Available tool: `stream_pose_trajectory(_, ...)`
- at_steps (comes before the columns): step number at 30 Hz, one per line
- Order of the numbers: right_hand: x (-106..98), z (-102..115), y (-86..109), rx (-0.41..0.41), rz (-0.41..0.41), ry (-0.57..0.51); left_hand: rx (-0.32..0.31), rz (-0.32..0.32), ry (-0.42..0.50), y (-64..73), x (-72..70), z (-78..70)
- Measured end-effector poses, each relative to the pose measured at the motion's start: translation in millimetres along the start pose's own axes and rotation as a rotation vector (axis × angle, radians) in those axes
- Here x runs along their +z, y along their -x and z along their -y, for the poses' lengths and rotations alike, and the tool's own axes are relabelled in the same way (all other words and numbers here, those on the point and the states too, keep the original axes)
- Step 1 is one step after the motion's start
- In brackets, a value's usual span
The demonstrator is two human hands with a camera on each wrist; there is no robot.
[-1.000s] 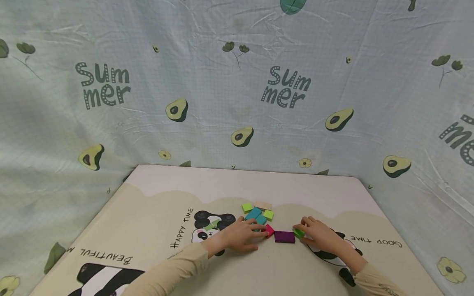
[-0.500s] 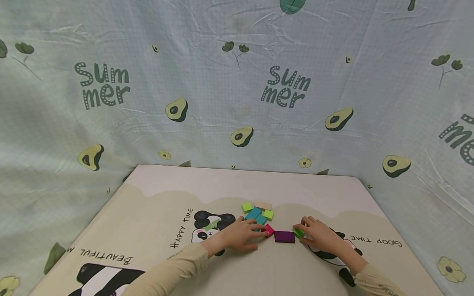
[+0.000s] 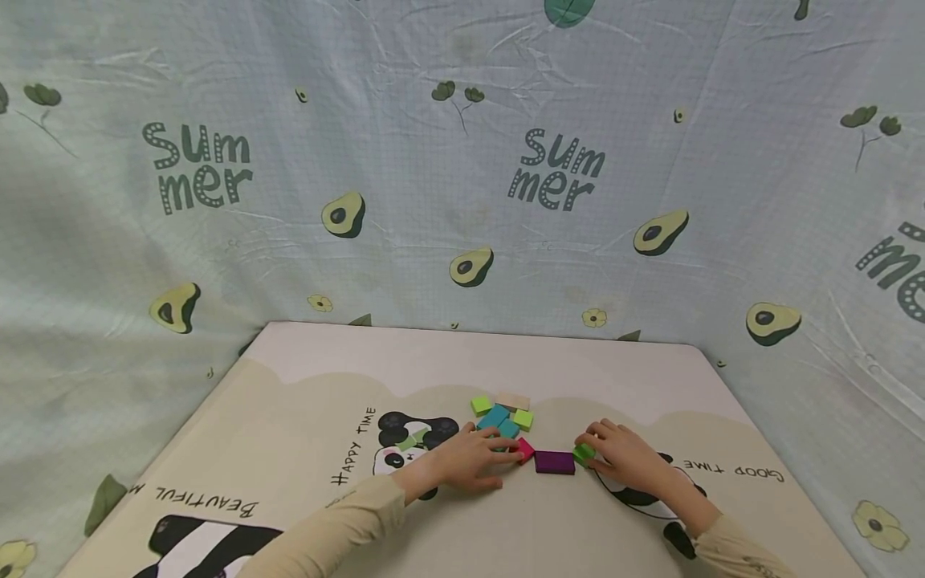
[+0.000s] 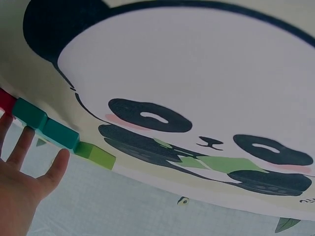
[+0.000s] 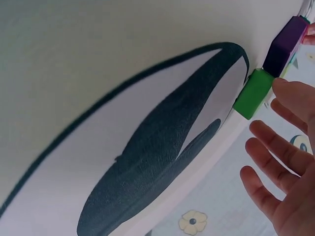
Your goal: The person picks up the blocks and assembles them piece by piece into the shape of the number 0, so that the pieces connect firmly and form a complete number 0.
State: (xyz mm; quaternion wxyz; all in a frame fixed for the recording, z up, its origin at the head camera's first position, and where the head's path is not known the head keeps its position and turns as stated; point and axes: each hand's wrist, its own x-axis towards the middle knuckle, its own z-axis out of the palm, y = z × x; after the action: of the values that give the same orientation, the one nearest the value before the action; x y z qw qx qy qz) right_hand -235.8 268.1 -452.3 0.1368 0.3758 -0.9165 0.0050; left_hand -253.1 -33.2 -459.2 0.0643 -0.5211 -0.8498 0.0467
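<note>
Our right hand pinches the green block, next to the purple block on the bench; our left hand, fingers spread, touches the red block. We judge these blocks light, stiff, perhaps slick, hardly fragile, best taken by opposite sides. We see no container.

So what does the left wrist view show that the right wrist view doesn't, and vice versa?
Only the left wrist view: the printed panda face and, plainly, two teal blocks. Only the right: the purple block, green block and right hand. Both: the left hand (barely, at the right view's edge), the tabletop and avocado-print cloth.
</note>
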Motion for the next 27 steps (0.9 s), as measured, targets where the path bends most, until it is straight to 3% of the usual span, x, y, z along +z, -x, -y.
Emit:
stream_pose_trajectory(2,1.0,0.3,0.1,-0.002,0.004,-0.011,-0.005,0.000,-0.008,0.0,0.1,-0.5)
stream_pose_trajectory(3,1.4,0.4,0.2,-0.001,0.007,-0.013,-0.019,0.019,-0.006,0.6,-6.3,-3.1)
stream_pose_trajectory(13,4.2,0.7,1.9,-0.003,0.011,-0.001,-0.031,0.040,-0.006,0.1,-6.0,-3.2)
stream_pose_trajectory(21,5.1,2.2,2.9,-0.049,-0.080,0.033,-0.028,0.033,0.002,0.9,-7.7,-4.7)
stream_pose_trajectory(27,4.9,1.1,1.1,-0.079,-0.077,0.019,-0.025,0.025,-0.017,0.8,-8.3,-4.7)
